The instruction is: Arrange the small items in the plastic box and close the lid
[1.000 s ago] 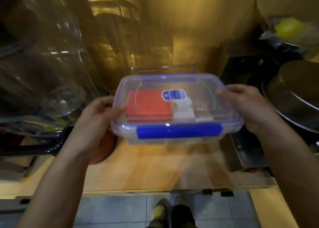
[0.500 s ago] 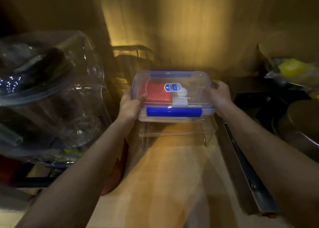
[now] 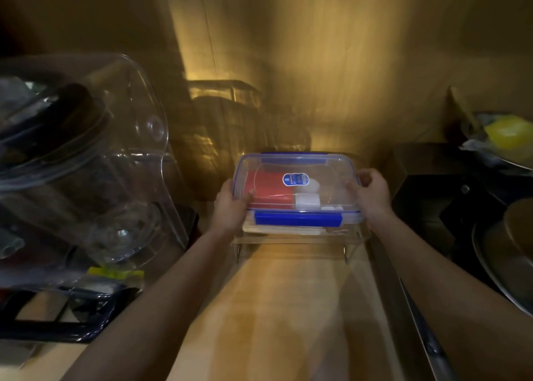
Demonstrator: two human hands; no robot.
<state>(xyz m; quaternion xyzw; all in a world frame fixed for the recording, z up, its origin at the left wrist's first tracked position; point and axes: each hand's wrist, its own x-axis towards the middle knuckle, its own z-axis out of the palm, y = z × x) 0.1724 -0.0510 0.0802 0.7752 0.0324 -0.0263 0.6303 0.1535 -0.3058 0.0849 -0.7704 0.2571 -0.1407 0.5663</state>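
Head view: plastic box gripped between left hand and right hand.

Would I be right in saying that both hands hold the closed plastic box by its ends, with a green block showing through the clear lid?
Not quite: the block under the lid is red, not green, as the head view shows. The rest stands: the left hand and right hand hold the closed plastic box by its ends.
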